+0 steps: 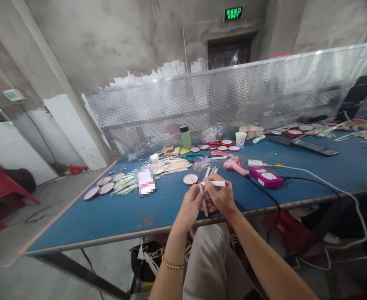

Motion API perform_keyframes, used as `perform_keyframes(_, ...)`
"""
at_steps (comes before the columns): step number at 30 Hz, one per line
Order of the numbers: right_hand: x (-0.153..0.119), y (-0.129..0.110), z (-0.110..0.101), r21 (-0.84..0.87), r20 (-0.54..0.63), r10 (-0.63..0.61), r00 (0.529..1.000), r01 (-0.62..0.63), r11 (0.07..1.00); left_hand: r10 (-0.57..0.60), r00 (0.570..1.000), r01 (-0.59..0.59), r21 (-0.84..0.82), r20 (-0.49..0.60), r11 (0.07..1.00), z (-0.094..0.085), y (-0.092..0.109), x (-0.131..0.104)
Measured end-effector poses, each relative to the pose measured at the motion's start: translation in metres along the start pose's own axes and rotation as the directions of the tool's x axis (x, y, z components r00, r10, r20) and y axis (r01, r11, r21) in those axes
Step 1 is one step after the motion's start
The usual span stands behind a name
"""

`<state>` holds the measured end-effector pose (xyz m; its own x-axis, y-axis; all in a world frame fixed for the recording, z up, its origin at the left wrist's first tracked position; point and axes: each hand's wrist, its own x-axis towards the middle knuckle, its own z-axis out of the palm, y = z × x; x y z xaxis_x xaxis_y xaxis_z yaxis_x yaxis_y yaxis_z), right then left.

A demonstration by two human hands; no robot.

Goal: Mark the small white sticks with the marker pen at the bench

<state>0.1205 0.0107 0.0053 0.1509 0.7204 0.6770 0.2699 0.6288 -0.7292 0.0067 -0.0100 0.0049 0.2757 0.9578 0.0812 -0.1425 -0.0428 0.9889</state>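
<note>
At the near edge of the table (108,221), we find a stick (205,209) in the left hand (190,205), a marker (217,183) in the right hand (222,196). Just beyond lies a disc (190,179), a stick pile (176,165) behind it and leftward. To the right we note a glue gun (236,166), then a case (266,178). Farther back, a bottle (185,138) stands left of a cup (240,138), before a mesh panel (167,102).

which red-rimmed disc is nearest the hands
The red-rimmed disc just beyond the left hand, lying apart; the other discs sit farther off, left, back and right on the table.
</note>
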Motion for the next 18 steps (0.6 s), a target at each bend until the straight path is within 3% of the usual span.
perform_keyframes(18,-0.0006,-0.0017,-0.0011,-0.005,-0.006,0.031,1.0,-0.031,1.0,-0.008,1.0,0.008,-0.005,-0.001,1.0,0.0017,0.0016,-0.0013)
